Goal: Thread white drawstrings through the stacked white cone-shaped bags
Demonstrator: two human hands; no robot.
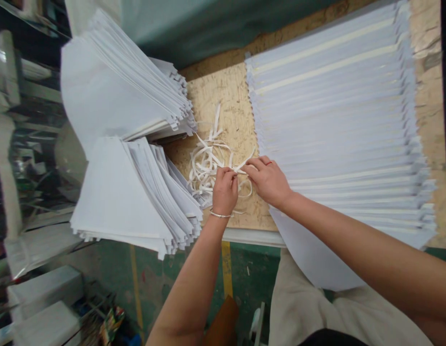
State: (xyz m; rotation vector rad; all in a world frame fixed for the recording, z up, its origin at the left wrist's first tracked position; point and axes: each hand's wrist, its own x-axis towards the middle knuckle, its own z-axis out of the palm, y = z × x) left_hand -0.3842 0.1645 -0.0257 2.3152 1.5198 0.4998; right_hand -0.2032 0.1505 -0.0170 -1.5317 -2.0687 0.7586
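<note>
A tangle of narrow white strips (204, 166) lies on the wooden board (233, 113). At the tangle's near right edge, my left hand (225, 191) is closed, its thumb and fingertips pinching a white strip. Close beside it, my right hand (269, 181) pinches the same strip or another just like it; which one, I cannot tell. To the right, overlapping white sheets (338, 125) with notched ends are spread in a staggered row, pale cream bands showing along some edges. My right forearm passes over the near part of this row.
Two fanned stacks of white sheets stand on the left, an upper stack (104, 86) and a lower stack (118, 192). Green cloth (194, 29) hangs along the far edge. One white sheet (316, 254) overhangs the near edge by my legs. Machinery and white boxes (46, 293) are at far left.
</note>
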